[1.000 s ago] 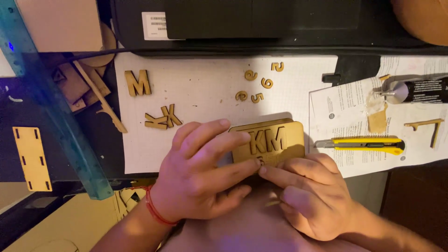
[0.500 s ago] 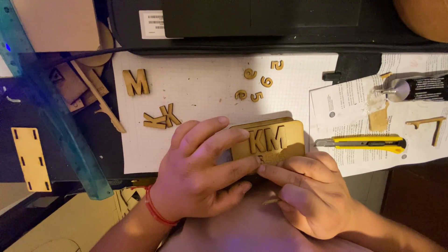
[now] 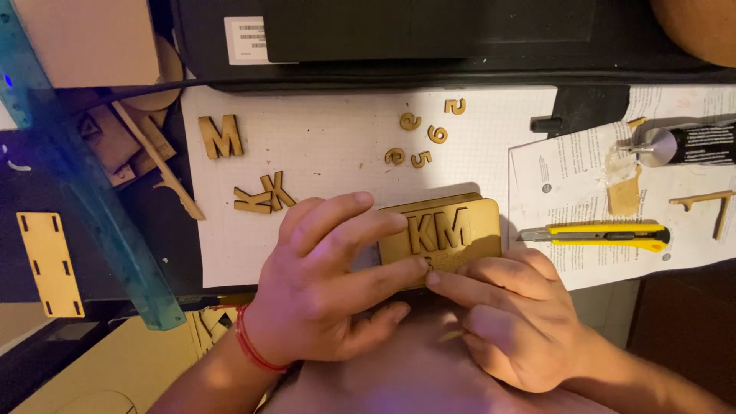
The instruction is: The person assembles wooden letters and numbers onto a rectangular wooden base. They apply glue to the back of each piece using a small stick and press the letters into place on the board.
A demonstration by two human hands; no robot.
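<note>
- Here, your left hand [image 3: 330, 284] lay over the left end of the wooden plaque [image 3: 443, 234], fingers spread and pressing on it, thumb curled underneath; it gripped the plaque rather than lying open.
- Your right hand [image 3: 514, 322] closed loosely at the plaque's lower edge, its index fingertip [image 3: 434, 278] touching the wood just below the raised letters [image 3: 438, 228].
- The plaque sat on the white gridded mat [image 3: 322, 153], near its lower right corner, tilted slightly.
- Loose on the mat were a wooden letter M [image 3: 221, 136], a small pile of cut letters [image 3: 262, 195], and a cluster of small wooden digits [image 3: 423, 136], all well apart from your hands.
- To the right, a yellow utility knife [image 3: 598, 234] rested on a printed paper sheet [image 3: 567, 176], just beside the plaque.
- A teal ruler [image 3: 84, 192] lay diagonally at the left, beside a slotted wooden strip [image 3: 50, 264].
</note>
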